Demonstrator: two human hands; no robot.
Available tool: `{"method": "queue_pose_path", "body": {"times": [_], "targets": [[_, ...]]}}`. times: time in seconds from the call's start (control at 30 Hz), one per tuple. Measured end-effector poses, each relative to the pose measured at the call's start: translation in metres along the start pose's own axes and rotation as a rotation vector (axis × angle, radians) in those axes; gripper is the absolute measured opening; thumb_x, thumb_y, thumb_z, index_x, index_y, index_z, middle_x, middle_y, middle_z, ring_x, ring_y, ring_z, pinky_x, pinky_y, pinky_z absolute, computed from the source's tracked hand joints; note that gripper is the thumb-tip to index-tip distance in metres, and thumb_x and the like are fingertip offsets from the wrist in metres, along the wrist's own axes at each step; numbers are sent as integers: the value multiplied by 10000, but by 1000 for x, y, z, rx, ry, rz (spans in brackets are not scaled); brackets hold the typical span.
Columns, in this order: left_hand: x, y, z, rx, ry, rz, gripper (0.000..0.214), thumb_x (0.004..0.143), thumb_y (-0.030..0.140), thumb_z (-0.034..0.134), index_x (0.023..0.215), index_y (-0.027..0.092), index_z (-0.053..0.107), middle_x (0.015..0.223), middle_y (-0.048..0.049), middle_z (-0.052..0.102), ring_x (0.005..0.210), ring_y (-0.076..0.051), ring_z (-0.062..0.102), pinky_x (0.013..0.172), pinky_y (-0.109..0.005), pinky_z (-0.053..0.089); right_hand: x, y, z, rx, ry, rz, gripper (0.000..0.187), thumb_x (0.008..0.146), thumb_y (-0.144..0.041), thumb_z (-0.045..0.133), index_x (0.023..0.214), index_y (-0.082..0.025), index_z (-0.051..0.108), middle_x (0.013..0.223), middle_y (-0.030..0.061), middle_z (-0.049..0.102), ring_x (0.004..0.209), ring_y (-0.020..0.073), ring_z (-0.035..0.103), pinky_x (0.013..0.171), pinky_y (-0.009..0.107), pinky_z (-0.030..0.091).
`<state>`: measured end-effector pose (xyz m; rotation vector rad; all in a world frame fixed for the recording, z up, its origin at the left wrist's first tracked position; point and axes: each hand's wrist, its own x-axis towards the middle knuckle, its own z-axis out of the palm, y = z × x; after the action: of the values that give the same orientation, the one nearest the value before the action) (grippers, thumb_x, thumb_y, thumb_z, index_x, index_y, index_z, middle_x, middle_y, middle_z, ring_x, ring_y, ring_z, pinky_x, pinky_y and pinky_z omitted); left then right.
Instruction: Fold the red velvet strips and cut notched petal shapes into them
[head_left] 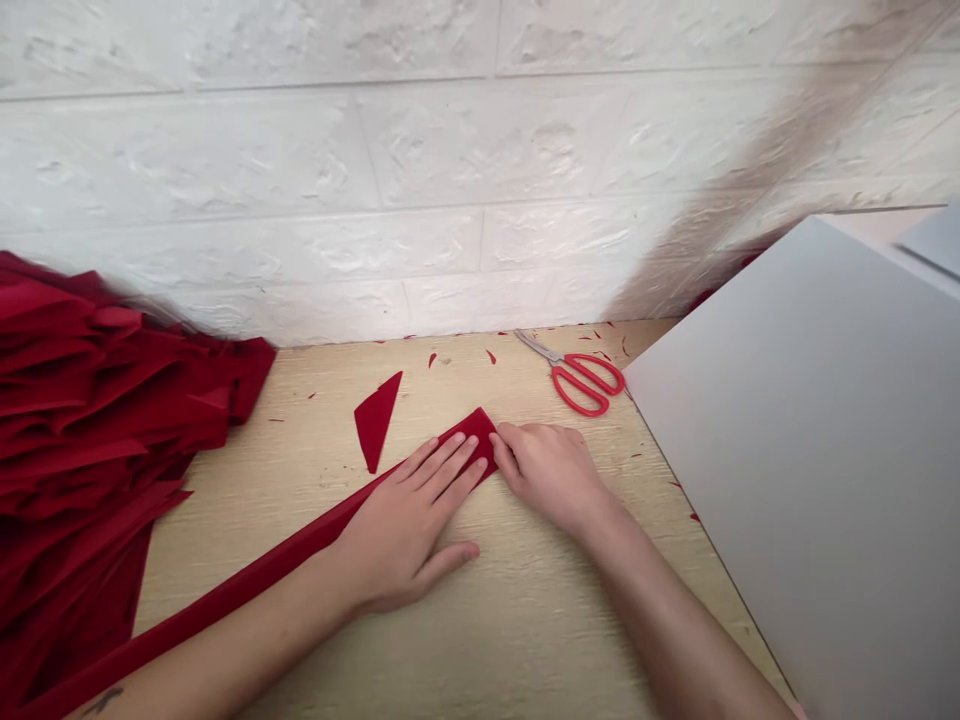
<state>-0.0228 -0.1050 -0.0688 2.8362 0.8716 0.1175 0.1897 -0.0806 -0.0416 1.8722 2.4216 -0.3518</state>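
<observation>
We seemingly flatten the red strip [270,568]: left hand [409,520] spread upon it, right hand [546,470] pinching its end; next likely requires aligned edges.

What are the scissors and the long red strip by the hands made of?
Scissors: the blades look like metal, grey with a slight shine; the handles seem smooth plastic, judging by their even, bright red.
Long red strip: probably matte cloth, as it's folded softly and barely shines, but the exact fabric isn't clear.
</observation>
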Motion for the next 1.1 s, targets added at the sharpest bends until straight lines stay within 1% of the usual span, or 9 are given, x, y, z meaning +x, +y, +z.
{"method": "queue_pose_path", "body": {"times": [0.07, 0.17, 0.27, 0.4, 0.53, 0.63, 0.87, 1.0, 1.1], "targets": [[-15, -7, -4, -1, -13, 3, 735, 996, 526, 410, 1605, 195, 163, 1671, -78, 209, 1560, -257, 138, 1271, -465, 197, 0, 1, 0, 2, 1, 2, 387, 1036, -313, 347, 915, -202, 698, 871, 102, 776, 763, 251, 719, 618, 329, 340], [-39, -18, -7, 34, 11, -93, 635, 1012, 424, 426, 1592, 264, 223, 1665, -52, 243, 1545, -264, 208, 1227, -473, 299, 0, 3, 0, 21, -5, -8, 386, 1038, -312, 345, 903, -201, 689, 872, 94, 774, 759, 249, 715, 603, 332, 316], [-60, -26, -10, 116, 77, -250, 599, 1013, 439, 422, 1555, 203, 325, 1607, -105, 377, 1472, -286, 367, 1158, -461, 398, 0, 5, 1, 23, -7, -17, 388, 1036, -310, 339, 892, -199, 682, 867, 93, 771, 748, 243, 706, 588, 331, 284], [-75, -17, -15, 233, 137, -470, 565, 1000, 534, 386, 1353, 125, 551, 1329, -177, 629, 1185, -351, 593, 988, -518, 501, 0, 5, 1, 18, -1, -20, 380, 1032, -297, 344, 873, -193, 674, 847, 92, 766, 724, 233, 693, 580, 336, 243], [-75, -3, -15, 126, 148, -645, 454, 1005, 538, 360, 1124, 184, 616, 1088, -124, 687, 1011, -300, 657, 794, -408, 554, -1, 6, -1, 69, -6, -24, 377, 1036, -299, 349, 846, -200, 659, 819, 71, 754, 703, 210, 667, 584, 330, 236], [-71, -6, -17, -34, 99, -670, 377, 1009, 502, 377, 1007, 208, 613, 1019, -84, 698, 930, -256, 682, 735, -357, 551, -2, 8, 0, 119, 19, -35, 369, 1036, -299, 352, 834, -203, 645, 809, 59, 745, 705, 198, 648, 592, 322, 238], [-63, -23, -40, -165, 8, -558, 413, 1014, 463, 322, 901, 229, 643, 957, -70, 708, 910, -256, 664, 785, -366, 521, -5, 14, -1, 298, 78, -71, 386, 1021, -296, 363, 692, -201, 540, 673, 25, 646, 593, 152, 504, 587, 312, 228], [-62, -24, -53, -243, -104, -653, 452, 1013, 514, 253, 855, 231, 568, 795, -52, 699, 712, -237, 668, 642, -325, 482, -7, 18, -3, 516, 91, -85, 406, 1013, -319, 364, 624, -208, 401, 586, -17, 512, 540, 125, 401, 569, 302, 223], [-64, -24, -58, -355, -154, -706, 420, 985, 566, 298, 920, 246, 561, 756, -31, 715, 658, -226, 673, 608, -301, 494, -6, 25, -4, 557, 123, -44, 392, 1001, -319, 376, 625, -211, 352, 567, -26, 455, 539, 124, 386, 565, 303, 217]]}}
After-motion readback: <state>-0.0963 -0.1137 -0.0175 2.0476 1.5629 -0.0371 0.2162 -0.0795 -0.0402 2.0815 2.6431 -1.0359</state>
